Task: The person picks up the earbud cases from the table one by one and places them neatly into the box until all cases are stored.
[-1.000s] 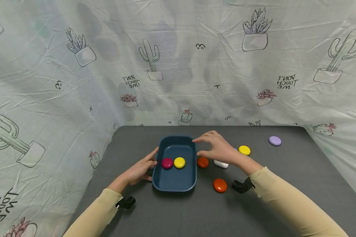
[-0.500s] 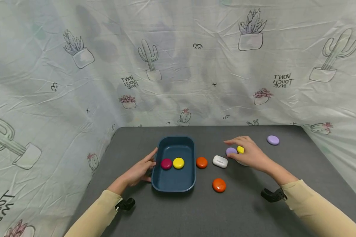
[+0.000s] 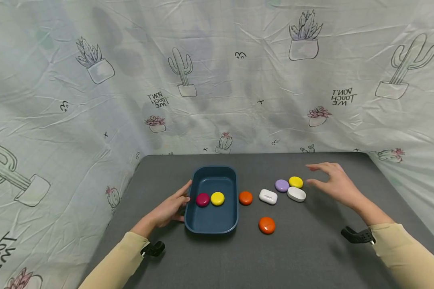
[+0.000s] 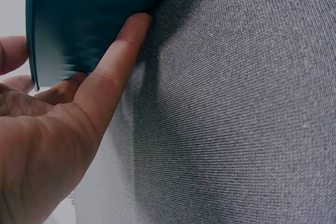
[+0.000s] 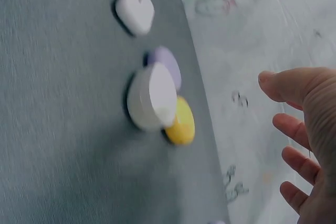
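Observation:
In the head view my left hand (image 3: 170, 206) rests against the left side of a dark blue tray (image 3: 211, 228), its straight fingers touching the wall and rim. The left wrist view shows the thumb (image 4: 107, 72) laid along the outer wall. A crimson disc (image 3: 203, 200) and a yellow disc (image 3: 217, 198) lie in the tray. My right hand (image 3: 338, 184) hovers at the right, fingers spread apart, holding nothing. To its left, a lilac disc (image 3: 282, 186), a second yellow disc (image 3: 295, 182) and a white oval piece (image 3: 296, 194) sit together.
An orange disc (image 3: 245, 198) lies just right of the tray; another orange disc (image 3: 267, 225) is nearer me. A white rounded piece (image 3: 268, 196) lies between the tray and the cluster. Behind the grey table (image 3: 253, 265) hangs a cactus-print cloth (image 3: 209, 80).
My right hand has moved right, from beside the tray past the cluster, uncovering the white and yellow pieces. It now hides the far-right lilac disc in the head view. My left hand stays put.

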